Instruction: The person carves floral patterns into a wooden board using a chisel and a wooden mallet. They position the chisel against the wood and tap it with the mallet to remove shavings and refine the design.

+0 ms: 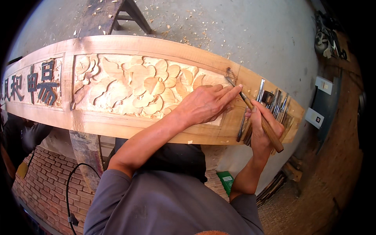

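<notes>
A long light-wood board lies across in front of me, with flowers and leaves carved in relief in its recessed panel. My right hand grips a carving chisel by its wooden handle. The chisel's blade slants up and left, its tip at the panel's upper right corner. Over the right part of the carving rests my left hand, fingers stretched out, a fingertip against or just beside the blade. Several more carving chisels lie in a row on the board's right end, partly behind my right hand.
Dark raised characters fill another panel at the left. A trestle bench with wood chips stands beyond the board. Another person's dark sleeve shows at the lower left, near a black cable. A green box sits below.
</notes>
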Demonstrator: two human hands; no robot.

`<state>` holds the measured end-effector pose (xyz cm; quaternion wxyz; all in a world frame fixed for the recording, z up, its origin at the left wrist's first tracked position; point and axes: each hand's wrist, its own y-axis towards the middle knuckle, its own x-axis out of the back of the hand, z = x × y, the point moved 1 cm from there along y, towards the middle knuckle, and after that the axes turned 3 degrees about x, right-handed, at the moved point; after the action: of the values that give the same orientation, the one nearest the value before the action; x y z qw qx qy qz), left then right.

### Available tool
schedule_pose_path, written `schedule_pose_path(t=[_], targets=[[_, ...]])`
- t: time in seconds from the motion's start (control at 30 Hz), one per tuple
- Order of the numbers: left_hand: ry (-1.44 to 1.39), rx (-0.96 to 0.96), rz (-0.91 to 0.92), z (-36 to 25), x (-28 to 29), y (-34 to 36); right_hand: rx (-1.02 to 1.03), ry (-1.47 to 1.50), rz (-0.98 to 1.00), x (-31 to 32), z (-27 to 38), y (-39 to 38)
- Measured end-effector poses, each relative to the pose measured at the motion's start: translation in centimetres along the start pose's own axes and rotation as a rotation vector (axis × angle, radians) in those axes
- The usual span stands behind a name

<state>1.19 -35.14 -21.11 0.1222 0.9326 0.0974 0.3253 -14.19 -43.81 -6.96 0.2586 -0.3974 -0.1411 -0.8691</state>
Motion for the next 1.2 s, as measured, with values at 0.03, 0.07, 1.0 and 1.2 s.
schedule_pose_path(t=[0.03,0.07,1.0,1.2], targets=[[0.004,0.007,0.028,0.0,0.0,0.0,0.0,-0.003,-0.006,0.0,0.1,0.0],[0.003,0.008,0.029,-0.1,0.0,-0.1,-0.002,-0.003,-0.005,0.0,0.0,0.0],[0.009,0.061,-0.197,-3.0,0.7,-5.1,0.258,-0.018,-0.084,-1.7,2.8,-7.3],[0.19,-0.08,-0.294,-5.1,5.3,-12.5,0.317,0.142,-0.007,-3.2,4.3,-16.2]])
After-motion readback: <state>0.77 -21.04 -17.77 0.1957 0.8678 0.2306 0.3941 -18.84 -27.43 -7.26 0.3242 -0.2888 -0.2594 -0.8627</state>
